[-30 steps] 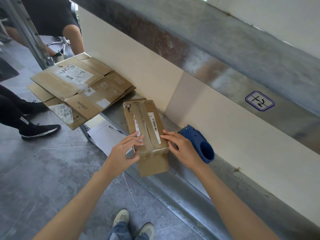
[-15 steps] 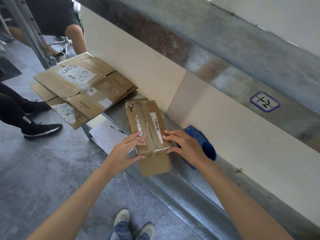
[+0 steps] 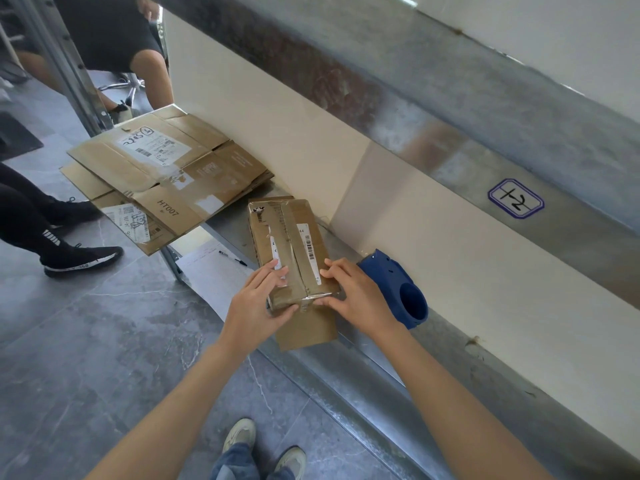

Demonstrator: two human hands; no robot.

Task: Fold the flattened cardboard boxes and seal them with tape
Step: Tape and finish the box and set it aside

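Observation:
A small folded cardboard box (image 3: 294, 237) with a barcode label lies on a metal shelf (image 3: 363, 351), its top flaps closed. Clear tape (image 3: 310, 301) wraps over its near top edge. My left hand (image 3: 256, 306) holds the near left corner, fingers on top and thumb on the near face. My right hand (image 3: 360, 299) holds the near right corner the same way, thumb lying along the taped edge. A blue tape dispenser (image 3: 398, 285) sits on the shelf just right of the box, behind my right hand.
A stack of flattened cardboard boxes (image 3: 166, 174) lies on the shelf's far left end. A sheet of paper (image 3: 207, 275) and a pen (image 3: 232, 257) lie below. A white wall panel (image 3: 311, 140) backs the shelf. Other people's legs and a black shoe (image 3: 79, 258) are at left.
Both hands have stayed at the box's near end; the thumbs have come down over the taped edge onto the near face. The box has barely moved.

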